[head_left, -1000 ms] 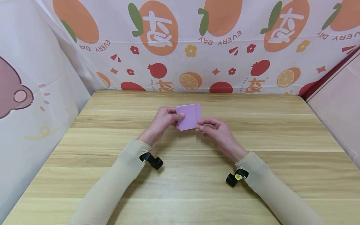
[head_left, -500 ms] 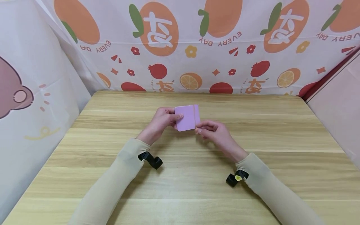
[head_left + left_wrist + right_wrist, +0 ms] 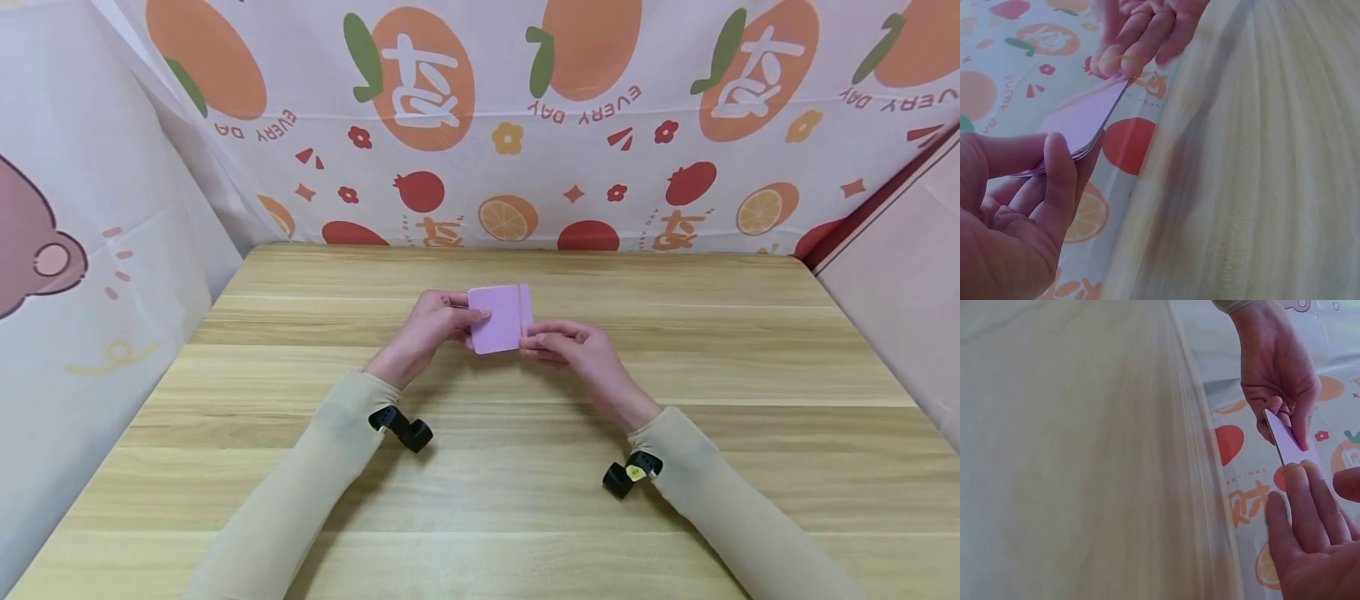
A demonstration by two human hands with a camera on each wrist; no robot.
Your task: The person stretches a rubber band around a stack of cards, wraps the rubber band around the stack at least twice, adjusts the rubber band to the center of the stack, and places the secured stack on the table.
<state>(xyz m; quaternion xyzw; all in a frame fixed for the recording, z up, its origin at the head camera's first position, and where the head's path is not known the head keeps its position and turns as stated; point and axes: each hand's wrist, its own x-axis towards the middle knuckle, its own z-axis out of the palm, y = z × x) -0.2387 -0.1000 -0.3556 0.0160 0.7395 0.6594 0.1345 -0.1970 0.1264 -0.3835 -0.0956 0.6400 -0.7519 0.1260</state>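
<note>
A small purple pad of stacked square cards or sheets [image 3: 497,321] is held up over the table, tilted. My left hand [image 3: 435,323] grips its left side, thumb on the front face and fingers behind; the layered edge shows in the left wrist view. A thin tan rubber band [image 3: 521,308] runs across the pad near its right edge. My right hand [image 3: 573,346] is at the pad's lower right corner. In the right wrist view its fingers [image 3: 1304,506] lie fairly straight, with the band looped at the tips and the thumb apart from them.
The wood-grain table [image 3: 480,483] extends below and around both hands. A fruit-printed cloth [image 3: 637,150] hangs along its back edge, and a pale cloth [image 3: 135,250] borders the left. Each sleeve carries a small black wrist camera [image 3: 416,433].
The pad shifts slightly left, then settles a little lower. My right fingers, pinched together at the band earlier, now spread somewhat straighter beside the corner. The left grip stays the same.
</note>
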